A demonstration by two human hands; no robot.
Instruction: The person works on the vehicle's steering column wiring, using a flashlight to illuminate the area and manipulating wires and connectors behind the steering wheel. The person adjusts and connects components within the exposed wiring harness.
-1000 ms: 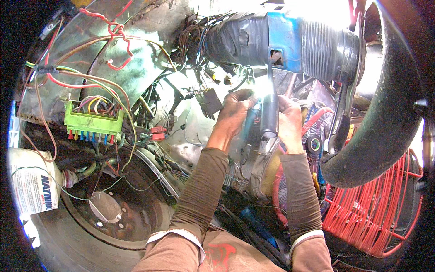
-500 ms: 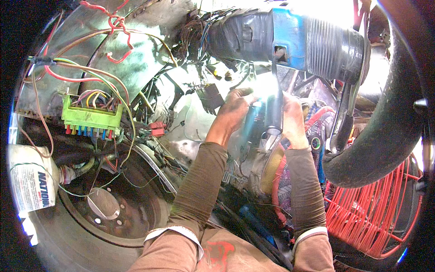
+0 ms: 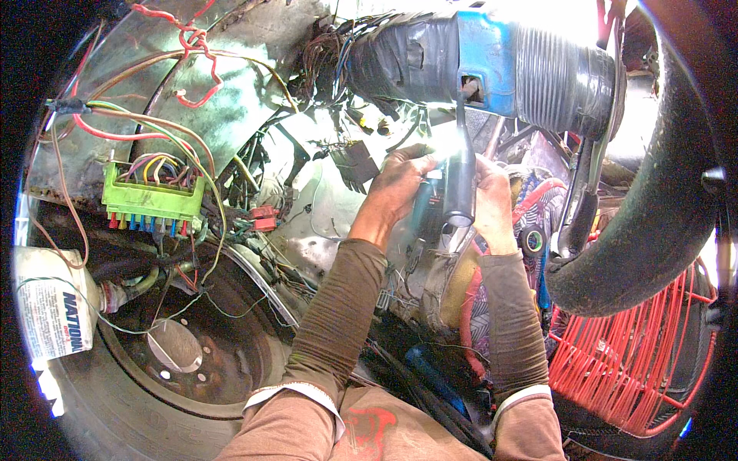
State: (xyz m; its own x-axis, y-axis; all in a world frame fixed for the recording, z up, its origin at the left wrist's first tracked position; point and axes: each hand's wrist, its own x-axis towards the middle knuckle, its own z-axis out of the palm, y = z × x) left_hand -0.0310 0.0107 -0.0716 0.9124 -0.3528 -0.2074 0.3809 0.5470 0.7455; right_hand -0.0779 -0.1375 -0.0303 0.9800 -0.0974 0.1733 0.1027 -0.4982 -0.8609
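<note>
The lever [image 3: 460, 180] is a slim dark stalk hanging almost upright from a slot in the blue collar [image 3: 486, 65] above both hands. It widens into a rounded grey grip at its lower end, glaring in the light. It stands between the hands: the left hand [image 3: 400, 188] curls against its left side, the right hand [image 3: 492, 201] closes on its right side, fingers touching the grip. Just left of the grip, against the left palm, sits a teal cylinder [image 3: 422, 209], partly hidden, its ends not clear.

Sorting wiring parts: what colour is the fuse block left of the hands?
Bright green fuse block, with multicoloured fuses along its lower edge; the head view shows it.
</note>
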